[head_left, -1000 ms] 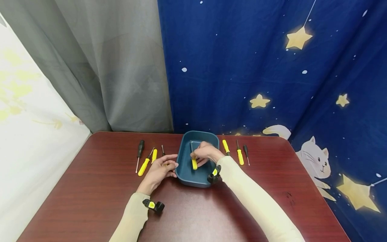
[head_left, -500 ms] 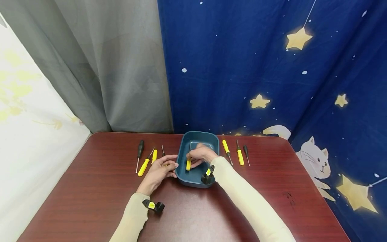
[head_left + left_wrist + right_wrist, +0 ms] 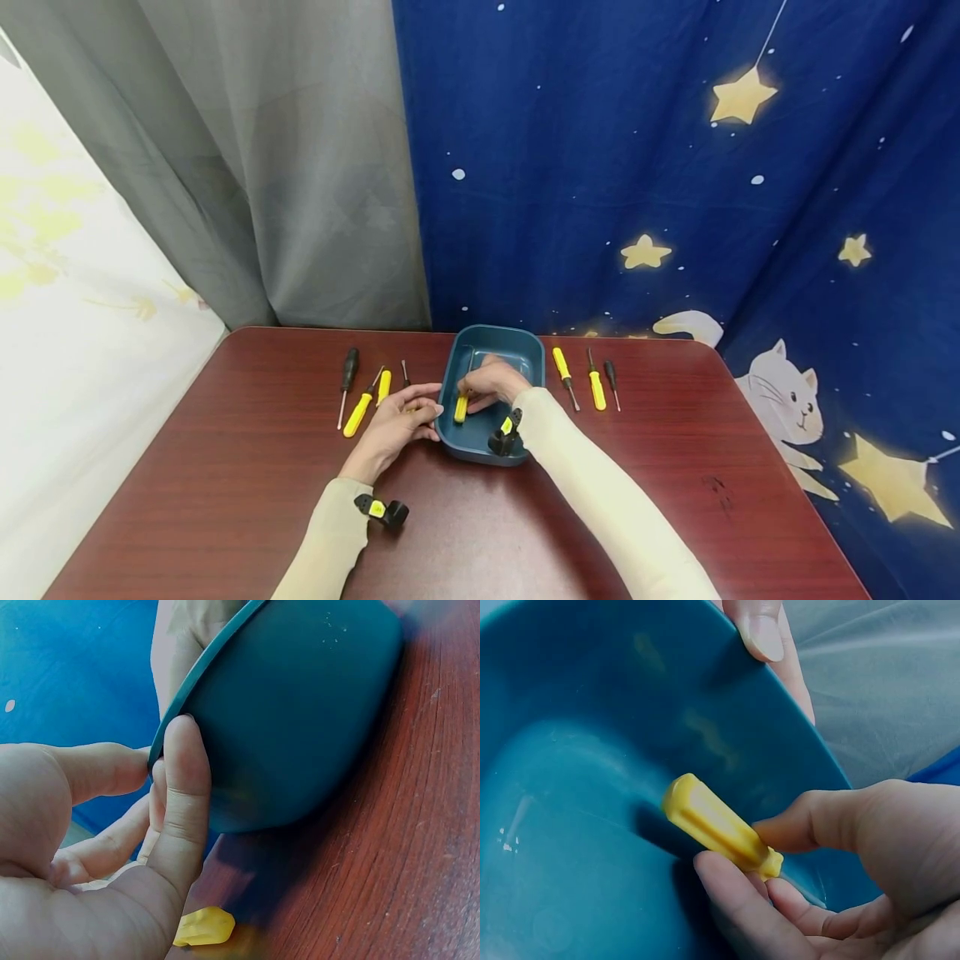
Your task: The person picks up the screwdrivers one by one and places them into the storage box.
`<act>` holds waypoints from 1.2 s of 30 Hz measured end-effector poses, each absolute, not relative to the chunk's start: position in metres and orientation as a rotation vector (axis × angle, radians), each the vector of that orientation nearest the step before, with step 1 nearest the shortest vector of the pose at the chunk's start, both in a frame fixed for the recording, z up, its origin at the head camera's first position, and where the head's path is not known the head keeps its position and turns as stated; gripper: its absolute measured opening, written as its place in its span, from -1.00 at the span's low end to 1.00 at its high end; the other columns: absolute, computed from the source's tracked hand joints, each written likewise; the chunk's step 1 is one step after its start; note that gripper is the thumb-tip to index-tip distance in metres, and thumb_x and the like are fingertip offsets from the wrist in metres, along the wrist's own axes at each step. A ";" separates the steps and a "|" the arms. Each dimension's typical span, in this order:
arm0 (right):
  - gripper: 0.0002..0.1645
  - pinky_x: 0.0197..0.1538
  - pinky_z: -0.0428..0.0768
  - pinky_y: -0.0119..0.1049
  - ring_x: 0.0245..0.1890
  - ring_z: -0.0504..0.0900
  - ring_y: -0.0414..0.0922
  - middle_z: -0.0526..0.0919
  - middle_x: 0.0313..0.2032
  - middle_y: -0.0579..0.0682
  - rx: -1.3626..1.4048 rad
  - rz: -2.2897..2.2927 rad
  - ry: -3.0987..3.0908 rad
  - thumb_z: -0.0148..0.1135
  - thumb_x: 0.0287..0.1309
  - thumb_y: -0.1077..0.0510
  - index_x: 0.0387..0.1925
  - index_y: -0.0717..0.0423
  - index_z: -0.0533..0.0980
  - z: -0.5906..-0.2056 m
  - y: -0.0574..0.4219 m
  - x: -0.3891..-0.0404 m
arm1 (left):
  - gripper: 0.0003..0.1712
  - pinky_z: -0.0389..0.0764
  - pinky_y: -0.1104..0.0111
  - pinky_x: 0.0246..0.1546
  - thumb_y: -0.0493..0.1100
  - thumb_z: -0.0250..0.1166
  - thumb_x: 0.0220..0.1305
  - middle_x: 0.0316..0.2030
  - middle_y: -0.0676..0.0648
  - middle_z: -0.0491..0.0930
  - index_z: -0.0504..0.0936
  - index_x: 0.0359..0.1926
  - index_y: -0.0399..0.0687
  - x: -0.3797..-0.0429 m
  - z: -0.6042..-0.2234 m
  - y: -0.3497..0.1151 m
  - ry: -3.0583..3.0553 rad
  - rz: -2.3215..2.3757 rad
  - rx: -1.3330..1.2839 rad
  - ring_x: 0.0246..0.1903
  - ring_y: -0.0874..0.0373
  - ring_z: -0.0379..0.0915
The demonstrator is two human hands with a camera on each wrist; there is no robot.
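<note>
Two hands at one blue container (image 3: 480,437), set at the far middle of the table (image 3: 225,483). Right hand (image 3: 491,383) reaching inside from the right, grip narrow, holding a yellow-handled screwdriver (image 3: 718,826) between thumb and fingers. In the head view, inside the container by its left wall, with handle end to the near side and shaft to the far side; cannot tell whether touching the container floor or slightly above it. Left hand (image 3: 397,421) outside, at the left wall, grip also narrow, pinching the container rim, with digits on both its inner and outer faces.

To the left on the table, from left to right: a black screwdriver (image 3: 350,367), handle far and tip near; a long yellow screwdriver (image 3: 357,415), handle near and tip far; a short yellow handle (image 3: 384,385), just beyond the left hand; a thin shaft with a dark collar (image 3: 406,380), tip far, near part hidden by the left hand.

To the right of the container, three in a row: a yellow-and-black screwdriver (image 3: 561,363), handle far; a yellow driver (image 3: 597,393), handle near; a small black driver (image 3: 610,372), handle far. Beyond the table, a gray curtain (image 3: 337,167) to the left and a blue starry curtain (image 3: 562,167) to the right.
</note>
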State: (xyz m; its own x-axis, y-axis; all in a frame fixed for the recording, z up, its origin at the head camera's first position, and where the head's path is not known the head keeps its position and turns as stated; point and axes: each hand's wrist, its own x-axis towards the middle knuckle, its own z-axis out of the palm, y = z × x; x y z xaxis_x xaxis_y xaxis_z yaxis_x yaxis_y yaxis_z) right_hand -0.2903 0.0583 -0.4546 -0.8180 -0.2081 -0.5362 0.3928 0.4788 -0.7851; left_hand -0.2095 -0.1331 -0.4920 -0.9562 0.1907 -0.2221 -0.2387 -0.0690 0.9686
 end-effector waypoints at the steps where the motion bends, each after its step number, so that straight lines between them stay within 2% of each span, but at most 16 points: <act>1: -0.87 -0.17 0.79 -0.23 -0.43 0.80 -0.07 0.70 -0.38 0.14 0.157 -1.347 2.156 0.32 0.13 0.32 -0.32 0.37 0.57 -0.455 0.058 -0.290 | -0.47 0.76 0.38 -0.33 -0.33 0.28 0.40 -0.05 -0.36 0.59 0.48 0.36 -0.14 -0.209 -0.492 -0.133 1.918 2.102 -0.055 -0.49 0.15 0.61; 12: -0.84 -0.17 0.79 -0.23 -0.43 0.82 -0.08 0.73 -0.42 0.13 0.176 -1.312 2.206 0.41 0.13 0.32 -0.33 0.35 0.57 -0.455 0.054 -0.289 | -0.45 0.75 0.39 -0.33 -0.33 0.29 0.39 -0.14 -0.24 0.62 0.47 0.36 -0.19 -0.209 -0.493 -0.133 1.915 2.098 -0.034 -0.49 0.16 0.60; 18: -0.84 -0.16 0.79 -0.24 -0.41 0.83 -0.08 0.76 -0.43 0.14 0.183 -1.305 2.201 0.46 0.11 0.32 -0.37 0.35 0.61 -0.455 0.054 -0.290 | -0.44 0.75 0.39 -0.34 -0.34 0.29 0.39 -0.14 -0.23 0.62 0.45 0.38 -0.21 -0.209 -0.494 -0.133 1.916 2.098 -0.025 -0.50 0.17 0.60; 29: -0.85 -0.19 0.79 -0.23 -0.54 0.77 -0.14 0.77 -0.42 0.16 0.138 -1.310 2.204 0.44 0.13 0.30 -0.39 0.37 0.63 -0.456 0.056 -0.288 | -0.44 0.75 0.40 -0.34 -0.33 0.30 0.38 -0.16 -0.22 0.62 0.45 0.37 -0.21 -0.209 -0.493 -0.134 1.912 2.099 -0.018 -0.49 0.17 0.59; 36: -0.72 -0.18 0.80 -0.17 -0.33 0.83 0.02 0.79 -0.30 0.23 0.105 -1.245 2.268 0.47 0.15 0.20 -0.27 0.38 0.62 -0.452 0.057 -0.286 | -0.44 0.75 0.40 -0.34 -0.33 0.29 0.39 -0.14 -0.24 0.62 0.45 0.37 -0.21 -0.209 -0.492 -0.135 1.909 2.101 -0.015 -0.48 0.18 0.58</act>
